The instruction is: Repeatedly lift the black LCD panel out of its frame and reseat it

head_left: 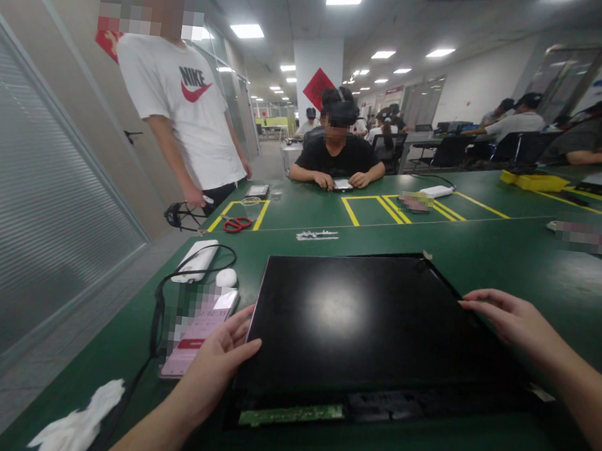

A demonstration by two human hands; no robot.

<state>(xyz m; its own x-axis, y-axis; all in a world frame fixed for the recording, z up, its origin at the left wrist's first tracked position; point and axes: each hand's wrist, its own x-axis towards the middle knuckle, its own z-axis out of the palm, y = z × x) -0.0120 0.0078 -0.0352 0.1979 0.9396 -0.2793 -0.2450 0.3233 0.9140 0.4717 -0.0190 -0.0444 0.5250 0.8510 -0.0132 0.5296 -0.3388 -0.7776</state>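
A large black display panel (371, 326) lies flat on the green table (493, 238), with a green circuit strip (292, 415) showing along its near edge. My left hand (214, 367) grips the panel's left edge, thumb on top and fingers curled beside it. My right hand (511, 323) rests at the panel's right edge with fingers stretched along it, touching the rim.
Left of the panel lie a phone (198, 333), a white power bank (196, 260), a small white case (226, 277) and a black cable (160, 311). White cloth (78, 428) sits near left. Red scissors (236, 224) lie farther back. One person stands at left; others sit opposite.
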